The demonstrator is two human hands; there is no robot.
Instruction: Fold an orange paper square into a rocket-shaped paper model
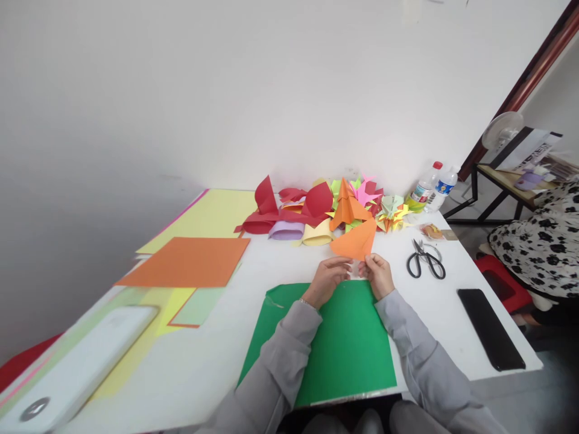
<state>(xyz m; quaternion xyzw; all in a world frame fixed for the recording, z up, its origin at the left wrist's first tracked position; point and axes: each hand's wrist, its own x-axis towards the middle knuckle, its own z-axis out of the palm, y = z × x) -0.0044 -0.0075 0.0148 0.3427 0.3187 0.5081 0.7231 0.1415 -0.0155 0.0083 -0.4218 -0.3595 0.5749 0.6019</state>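
Note:
A folded piece of orange paper is held up above the green sheet, its lower right corner pinched by my right hand. Thumb and fingers are closed on that corner. Close by on the left, my left hand has its fingers loosely curved and apart just under the paper's lower edge; I see nothing gripped in them. The green sheet lies flat beneath both forearms. Behind the held paper sits a pile of folded paper shapes, among them an orange paper plane and red curved pieces.
Black-handled scissors and a black phone lie to the right. Two bottles stand at the back right. Orange sheets and a white oblong device occupy the left. Beyond the table, a person in patterned clothing sits.

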